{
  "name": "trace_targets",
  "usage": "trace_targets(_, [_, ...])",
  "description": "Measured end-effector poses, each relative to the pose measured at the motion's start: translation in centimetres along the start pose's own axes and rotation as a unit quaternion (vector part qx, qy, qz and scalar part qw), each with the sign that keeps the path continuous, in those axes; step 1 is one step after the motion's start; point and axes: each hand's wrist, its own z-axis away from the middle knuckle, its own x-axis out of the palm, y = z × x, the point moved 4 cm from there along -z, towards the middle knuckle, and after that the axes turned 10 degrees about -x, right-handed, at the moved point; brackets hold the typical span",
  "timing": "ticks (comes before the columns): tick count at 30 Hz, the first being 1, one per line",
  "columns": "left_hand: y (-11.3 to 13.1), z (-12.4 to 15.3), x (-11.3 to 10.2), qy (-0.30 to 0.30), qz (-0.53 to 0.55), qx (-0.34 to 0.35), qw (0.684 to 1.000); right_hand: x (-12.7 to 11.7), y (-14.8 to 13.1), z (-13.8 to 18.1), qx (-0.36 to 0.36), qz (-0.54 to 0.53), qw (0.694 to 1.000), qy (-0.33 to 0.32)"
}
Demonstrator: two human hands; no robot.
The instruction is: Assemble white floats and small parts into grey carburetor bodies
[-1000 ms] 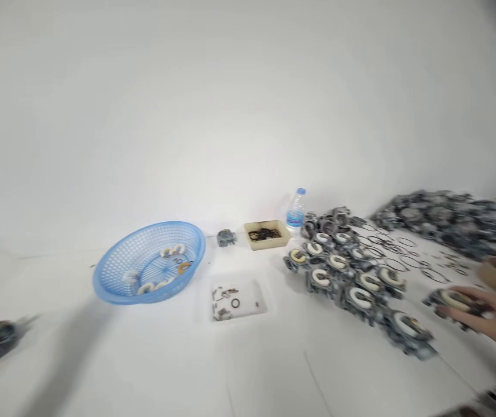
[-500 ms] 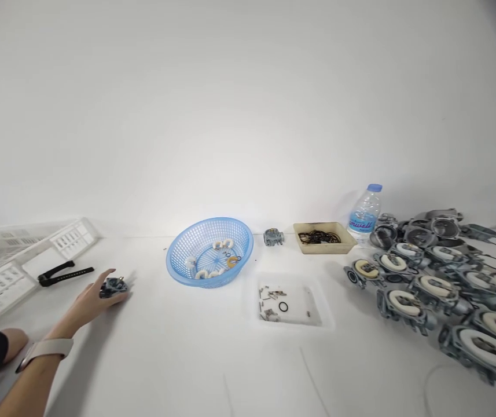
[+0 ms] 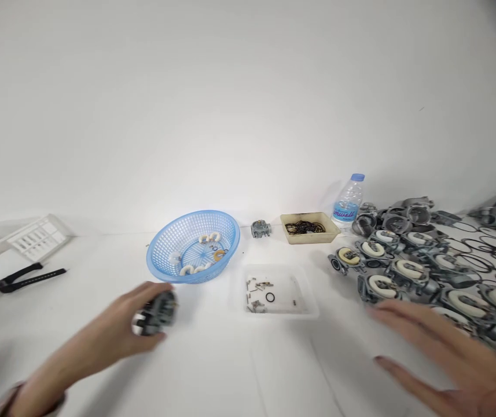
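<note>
My left hand (image 3: 135,324) is closed round a grey metal carburetor (image 3: 161,313), held just above the table in front of the blue basket (image 3: 152,260); the grip hides part of it, and motion blurs it. At the lower right my right hand (image 3: 451,359) is spread with fingers and thumb apart, holding nothing. It hovers by the near edge of a group of carburetors with white floats (image 3: 382,286), covering some of them. One carburetor there carries a yellow float (image 3: 348,256).
White floats and small rings lie in the basket. A clear tray (image 3: 311,304) holds small brass parts and a black ring. Behind are a single carburetor (image 3: 260,229), a beige tray (image 3: 289,236) of black rings and a water bottle (image 3: 349,200). At left lies a black strap (image 3: 35,282).
My left hand has lifted the carburetor and carried it right from beside the black strap. My right hand has come into view at the lower right. The view has shifted slightly right.
</note>
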Motion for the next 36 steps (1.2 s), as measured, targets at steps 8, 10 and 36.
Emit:
trace_targets(8, [16.2,-2.0,8.4,-0.266,0.318,0.119,0.902,8.7,-11.1,-6.0,-0.205,-0.168,0.954,-0.142])
trace_targets(10, [16.4,-2.5,9.4,-0.316,0.352,0.105,0.875,10.1,-11.0,-5.6,-0.167,-0.207,0.949,-0.169])
trace_targets(36, [14.0,-2.7,11.2,-0.169,0.19,0.198,0.947,10.0,-10.1,-8.1,-0.144,-0.156,0.887,-0.411])
